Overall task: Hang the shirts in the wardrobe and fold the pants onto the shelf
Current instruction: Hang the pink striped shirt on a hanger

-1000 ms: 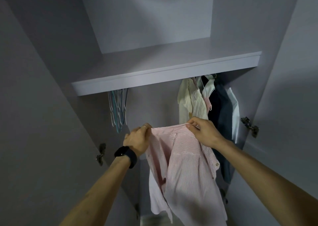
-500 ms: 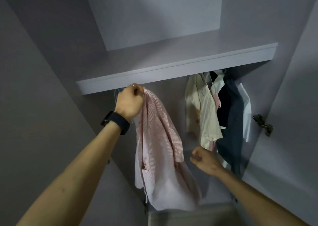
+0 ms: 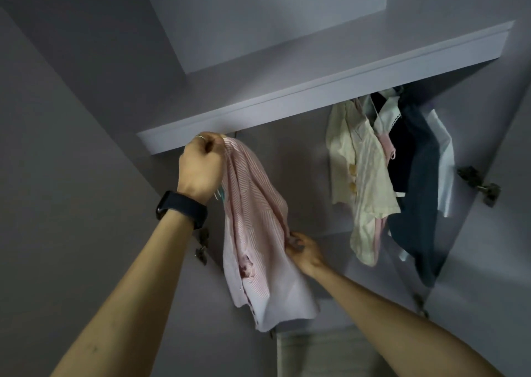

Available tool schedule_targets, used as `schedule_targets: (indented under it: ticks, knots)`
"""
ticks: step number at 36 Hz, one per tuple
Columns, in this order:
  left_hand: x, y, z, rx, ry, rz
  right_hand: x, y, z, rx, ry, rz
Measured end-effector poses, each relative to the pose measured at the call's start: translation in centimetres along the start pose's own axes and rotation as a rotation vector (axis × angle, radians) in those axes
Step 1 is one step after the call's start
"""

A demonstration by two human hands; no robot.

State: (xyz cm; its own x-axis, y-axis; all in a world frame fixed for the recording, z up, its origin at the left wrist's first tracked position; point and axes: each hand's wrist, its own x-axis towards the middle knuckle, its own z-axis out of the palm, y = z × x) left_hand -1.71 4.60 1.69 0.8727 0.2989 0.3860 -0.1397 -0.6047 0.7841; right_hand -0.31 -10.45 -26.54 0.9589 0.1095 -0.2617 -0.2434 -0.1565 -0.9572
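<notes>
**Hands gripping pink striped shirt (image 3: 253, 233) under wardrobe (image 3: 71, 147) shelf (image 3: 287, 101)**

Half a second ago the right hand (image 3: 304, 251) hung free low in the wardrobe, fingers loosely curled and apart from the cloth. It has since moved left and now pinches the shirt's right edge about halfway down, its fingers closed on a fold of fabric. The left hand (image 3: 201, 167) has stayed where it was, raised to the near left end of the shelf's front edge, fist clamped around the bunched top of the shirt. A second ago both hands held the shirt spread by its shoulders, lower down and nearer the person. Now it hangs gathered from the left fist, its hem trailing below both hands.

The left wrist wears a dark watch (image 3: 182, 208), and a thin ring (image 3: 200, 137) shows on one finger. Slivers of pale and teal hangers (image 3: 219, 195) peek out just behind that wrist.

Inside the wardrobe, the shelf runs from near left to far right. Below it, on the right, several garments hang close together: a cream shirt (image 3: 359, 175) with buttons, something pink partly hidden behind it, a dark navy garment (image 3: 422, 190) and a pale garment (image 3: 444, 161) at the far right (what they hang from is hidden by the shelf). Metal hinges sit on the right side wall (image 3: 478, 185) and the left side wall (image 3: 202, 244).
</notes>
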Motion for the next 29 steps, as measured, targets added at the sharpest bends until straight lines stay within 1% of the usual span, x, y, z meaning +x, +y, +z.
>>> schedule_targets:
  ticks: [3, 5, 7, 10, 12, 15, 17, 19, 21, 23, 25, 27, 29]
  knots:
    - [-0.1, -0.4, -0.5, -0.027, -0.006, -0.013, 1.0, -0.5, 0.7, 0.026, 0.039, 0.012]
    - [-0.2, -0.8, -1.2, -0.035, 0.006, -0.026, 1.5, -0.7, 0.8, -0.137, 0.043, 0.002]
    - [-0.4, -1.5, -1.9, -0.018, 0.019, -0.034, 2.1, -0.9, 0.2, -0.311, 0.101, -0.016]
    - [-0.7, -2.9, -3.5, 0.055, 0.043, -0.042, 3.1, -1.8, -1.9, -0.405, 0.148, -0.072]
    - [-1.1, -4.3, -4.6, 0.163, 0.046, -0.045, 4.0, -2.5, -4.4, -0.413, 0.183, -0.103]
    - [-2.2, -7.6, -5.9, 0.437, 0.038, -0.083, 4.6, -4.3, -8.9, -0.41, 0.283, -0.171]
    - [-3.2, -9.9, -6.2, 0.625, -0.005, -0.123, 4.3, -5.9, -11.8, -0.4, 0.344, -0.266]
    - [-4.6, -12.0, -5.5, 0.752, -0.048, -0.176, 3.2, -7.4, -14.4, -0.41, 0.412, -0.398]
    - [-5.9, -13.7, -4.6, 0.842, -0.091, -0.21, 2.2, -8.2, -16.6, -0.506, 0.46, -0.499]
    - [-6.6, -14.9, -3.5, 0.892, -0.124, -0.212, 1.6, -8.5, -18.3, -0.726, 0.401, -0.479]
    - [-7.0, -15.7, -2.3, 0.946, -0.169, -0.198, 1.1, -8.5, -19.2, -0.841, 0.346, -0.419]
    - [-7.4, -16.0, -0.6, 0.951, -0.208, -0.208, 0.3, -8.2, -19.7, -0.808, 0.425, -0.476]
    - [-7.6, -16.2, 0.9, 0.831, -0.192, -0.311, -0.5, -7.9, -19.6, -0.747, 0.507, -0.552]
